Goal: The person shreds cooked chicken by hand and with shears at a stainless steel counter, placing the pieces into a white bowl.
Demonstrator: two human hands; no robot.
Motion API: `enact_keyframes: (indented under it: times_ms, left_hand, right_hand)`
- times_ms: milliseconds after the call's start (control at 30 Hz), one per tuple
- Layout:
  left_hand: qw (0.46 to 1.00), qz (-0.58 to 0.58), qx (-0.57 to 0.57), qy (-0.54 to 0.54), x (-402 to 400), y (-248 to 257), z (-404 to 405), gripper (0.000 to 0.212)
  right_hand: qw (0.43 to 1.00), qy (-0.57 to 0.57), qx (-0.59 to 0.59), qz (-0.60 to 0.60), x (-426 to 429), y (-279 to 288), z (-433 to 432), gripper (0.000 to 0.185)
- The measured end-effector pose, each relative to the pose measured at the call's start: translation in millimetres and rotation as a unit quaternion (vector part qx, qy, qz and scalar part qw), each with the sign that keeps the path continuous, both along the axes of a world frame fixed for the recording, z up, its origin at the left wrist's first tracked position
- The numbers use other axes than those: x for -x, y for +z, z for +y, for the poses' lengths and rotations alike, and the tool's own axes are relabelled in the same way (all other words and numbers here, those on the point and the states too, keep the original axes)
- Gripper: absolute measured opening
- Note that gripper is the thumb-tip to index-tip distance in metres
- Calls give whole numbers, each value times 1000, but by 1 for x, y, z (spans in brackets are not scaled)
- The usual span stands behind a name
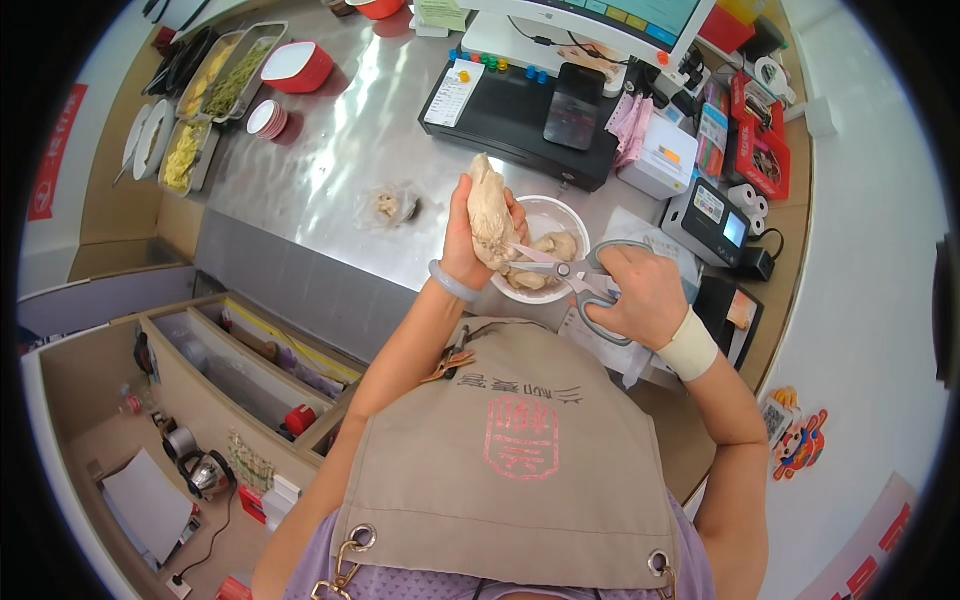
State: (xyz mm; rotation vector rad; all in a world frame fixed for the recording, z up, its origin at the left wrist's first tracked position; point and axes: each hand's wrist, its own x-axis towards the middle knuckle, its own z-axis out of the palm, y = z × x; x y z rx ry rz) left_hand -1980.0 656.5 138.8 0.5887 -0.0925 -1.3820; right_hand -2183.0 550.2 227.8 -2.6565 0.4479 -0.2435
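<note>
My left hand grips a long piece of pale cooked meat, held tilted upward. In my right hand is a pair of grey-handled scissors. Their blades are parted, and the tips reach the lower end of the meat, though I cannot tell whether they cut into it. Below both hands stands a round white bowl with more pieces of pale meat in it. Left of my left hand, a clear plastic bag with small pale bits lies on the steel counter.
A black cash drawer bearing a phone stands beyond the bowl, under a monitor. A card terminal is at right. Steel trays of food, a red tub and stacked small cups stand far left. Open drawers lie lower left.
</note>
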Motion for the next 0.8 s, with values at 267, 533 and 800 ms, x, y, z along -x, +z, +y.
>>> enact_keyframes:
  times_ms: [267,533,800]
  left_hand:
    - [1000,-13,25,-7,-1,1,-3,59]
    - [998,-40,16,47,2,7,-5,58]
    - [997,-59,24,37,3,9,-5,58]
  right_hand:
    - [1000,-12,-10,24,3,6,2,37]
    - [999,-33,12,15,4,5,7,37]
    - [999,-28,-10,26,6,2,8,46]
